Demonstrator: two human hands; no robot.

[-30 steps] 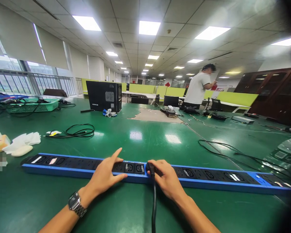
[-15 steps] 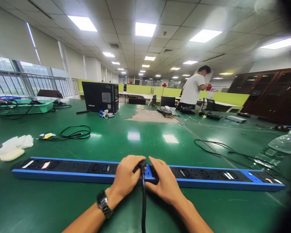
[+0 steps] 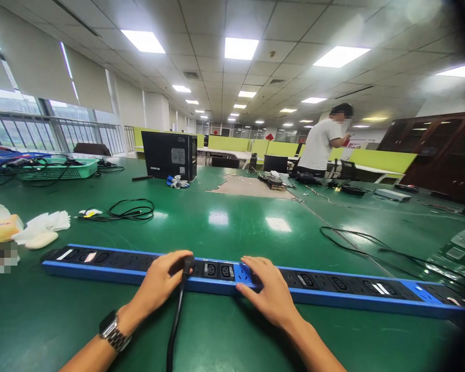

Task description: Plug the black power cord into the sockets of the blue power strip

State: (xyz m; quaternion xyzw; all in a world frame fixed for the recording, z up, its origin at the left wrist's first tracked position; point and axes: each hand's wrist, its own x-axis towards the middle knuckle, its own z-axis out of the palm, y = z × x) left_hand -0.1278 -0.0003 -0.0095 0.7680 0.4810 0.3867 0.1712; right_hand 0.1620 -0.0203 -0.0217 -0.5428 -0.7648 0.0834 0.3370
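A long blue-edged power strip [image 3: 321,282] with black sockets lies across the table before me. My left hand [image 3: 160,284] is closed around a black plug [image 3: 188,264], thumb and fingers at its sides, over the sockets left of centre. I cannot tell whether the plug sits in a socket. From it a thick black cable [image 3: 172,330] runs down toward me. My right hand [image 3: 269,290] spans the strip right of centre, thumb at the front edge and fingers over the far edge. Between the hands, several sockets and a blue section show.
On the green table [image 3: 232,232] lie a coiled black cable [image 3: 132,209], white tissues [image 3: 48,222], and a green basket [image 3: 58,173] of cables. A computer tower [image 3: 168,155] stands behind. A plastic bottle [image 3: 457,253] is at right. A person [image 3: 320,142] stands beyond the table.
My left hand has moved left along the strip with the plug, away from the right hand. The right hand stays by the blue section. The view has shifted slightly.
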